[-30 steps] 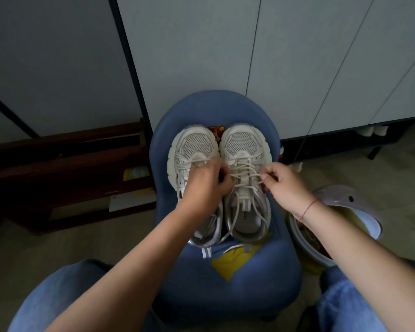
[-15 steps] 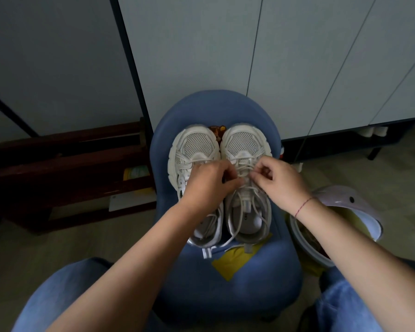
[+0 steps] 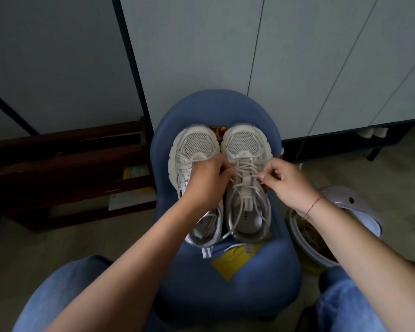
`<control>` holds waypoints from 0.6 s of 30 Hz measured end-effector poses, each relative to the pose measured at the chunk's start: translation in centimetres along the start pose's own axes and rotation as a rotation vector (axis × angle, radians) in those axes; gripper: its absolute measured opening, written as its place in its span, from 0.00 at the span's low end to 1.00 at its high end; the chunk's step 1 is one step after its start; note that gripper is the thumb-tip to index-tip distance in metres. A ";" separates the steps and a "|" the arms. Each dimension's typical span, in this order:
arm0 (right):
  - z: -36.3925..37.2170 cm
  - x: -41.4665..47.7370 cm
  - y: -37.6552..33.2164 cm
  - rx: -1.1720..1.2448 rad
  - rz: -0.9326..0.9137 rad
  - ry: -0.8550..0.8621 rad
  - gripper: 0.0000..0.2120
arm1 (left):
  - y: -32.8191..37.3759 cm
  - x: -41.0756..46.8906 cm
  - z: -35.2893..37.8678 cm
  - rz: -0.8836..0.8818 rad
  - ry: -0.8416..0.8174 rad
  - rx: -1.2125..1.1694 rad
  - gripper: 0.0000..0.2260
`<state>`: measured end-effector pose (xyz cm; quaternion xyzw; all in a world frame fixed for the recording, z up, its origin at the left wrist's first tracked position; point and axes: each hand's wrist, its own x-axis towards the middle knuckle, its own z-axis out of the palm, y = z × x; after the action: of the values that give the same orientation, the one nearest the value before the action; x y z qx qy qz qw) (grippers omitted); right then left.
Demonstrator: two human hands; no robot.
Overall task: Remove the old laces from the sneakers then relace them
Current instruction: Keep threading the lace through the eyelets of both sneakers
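Note:
Two off-white mesh sneakers stand side by side, toes away from me, on a small blue chair (image 3: pixel 268 279). My left hand (image 3: pixel 207 182) lies over the left sneaker (image 3: pixel 193 149) and pinches the lace at the inner side of the right sneaker (image 3: pixel 246 144). My right hand (image 3: pixel 285 180) pinches the same cream lace (image 3: pixel 246 170) at the shoe's outer side. The lace crosses loosely over the tongue, and its loose ends trail down toward the heel.
A dark wooden rack (image 3: pixel 65 173) stands low at the left. Pale cabinet doors (image 3: pixel 249 51) rise behind the chair. A white lidded bin (image 3: pixel 355 209) sits on the floor at the right. My knees in blue jeans (image 3: pixel 58 298) flank the chair.
My right hand has drawn outward to the right, away from the left hand, with the lace pinched. The left hand has stayed over the left sneaker.

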<state>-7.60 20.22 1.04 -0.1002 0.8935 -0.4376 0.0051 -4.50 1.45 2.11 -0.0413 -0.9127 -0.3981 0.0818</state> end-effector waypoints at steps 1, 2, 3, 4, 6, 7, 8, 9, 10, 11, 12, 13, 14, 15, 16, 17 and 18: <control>-0.1 -0.1 0.1 0.028 0.033 0.006 0.13 | -0.1 0.0 0.1 0.001 0.006 0.021 0.07; -0.3 -0.1 0.3 0.089 0.076 0.006 0.13 | -0.3 0.0 0.1 0.004 0.012 0.030 0.07; -0.4 -0.1 0.3 0.185 0.126 -0.005 0.13 | -0.4 -0.1 0.2 0.007 0.014 0.031 0.08; -0.5 -0.1 0.3 0.296 0.175 -0.027 0.13 | -0.5 -0.1 0.2 0.009 0.013 0.027 0.08; -0.7 -0.2 0.1 0.418 0.223 -0.065 0.13 | -0.6 -0.1 0.3 0.014 0.011 0.012 0.09; -0.8 -0.2 0.0 0.405 0.220 -0.070 0.12 | -0.6 -0.2 0.2 0.017 0.008 -0.001 0.09; -0.8 -0.3 0.0 0.348 0.199 -0.062 0.11 | -0.6 -0.2 0.2 0.018 0.001 -0.020 0.08; -0.7 -0.3 -0.1 0.258 0.163 -0.044 0.11 | -0.6 -0.2 0.1 0.020 -0.009 -0.044 0.06; -0.6 -0.3 -0.2 0.169 0.122 -0.029 0.10 | -0.6 -0.1 0.0 0.021 -0.021 -0.063 0.04; -0.5 -0.2 -0.2 0.093 0.079 -0.023 0.09 | -0.6 -0.1 0.0 0.023 -0.033 -0.068 0.03; -0.3 -0.1 -0.4 0.022 0.038 -0.027 0.08 | -0.6 -0.2 0.0 0.031 -0.038 -0.058 0.03; -0.1 -0.2 -0.6 -0.055 0.002 -0.033 0.07 | -0.6 -0.2 0.0 0.051 -0.032 -0.033 0.04; 0.0 -0.2 -0.8 -0.129 -0.028 -0.030 0.08 | -0.6 -0.2 0.1 0.076 -0.017 -0.002 0.05; 0.2 -0.3 -1.0 -0.189 -0.051 -0.020 0.08 | -0.5 -0.3 0.2 0.096 0.006 0.024 0.05; 0.2 -0.3 -1.1 -0.220 -0.070 -0.008 0.08 | -0.5 -0.3 0.3 0.105 0.028 0.037 0.04; 0.2 -0.3 -1.1 -0.224 -0.083 -0.002 0.08 | -0.5 -0.3 0.3 0.101 0.046 0.045 0.04; 0.2 -0.2 -0.9 -0.205 -0.086 -0.004 0.08 | -0.6 -0.3 0.4 0.092 0.059 0.052 0.04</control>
<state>-7.20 19.53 1.63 -0.1393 0.9285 -0.3434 -0.0220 -4.32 1.35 1.40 -0.0693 -0.9171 -0.3712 0.1279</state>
